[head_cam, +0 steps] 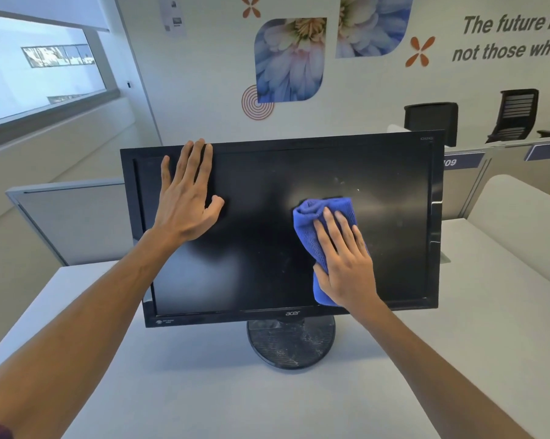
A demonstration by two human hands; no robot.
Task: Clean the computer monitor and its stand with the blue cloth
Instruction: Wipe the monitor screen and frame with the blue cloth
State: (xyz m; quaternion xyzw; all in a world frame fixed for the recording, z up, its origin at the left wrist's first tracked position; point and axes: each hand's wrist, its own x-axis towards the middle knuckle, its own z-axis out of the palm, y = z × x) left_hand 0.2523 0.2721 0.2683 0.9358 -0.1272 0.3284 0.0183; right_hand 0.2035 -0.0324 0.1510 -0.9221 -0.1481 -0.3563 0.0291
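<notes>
A black computer monitor point(261, 248) stands on a white desk, its dark screen facing me with faint smudges at the upper right. Its round black stand point(291, 342) below is dusty and streaked. My left hand point(186, 198) lies flat and open against the screen's upper left, fingertips reaching the top bezel. My right hand point(346, 264) presses a bunched blue cloth point(311, 229) against the screen's right half, fingers spread over the cloth. Part of the cloth is hidden under my palm.
The white desk point(204, 375) extends toward me. A grey partition panel point(74, 223) stands to the left, more dividers with number tags to the right. Two black office chairs point(432, 120) stand behind, against a decorated wall.
</notes>
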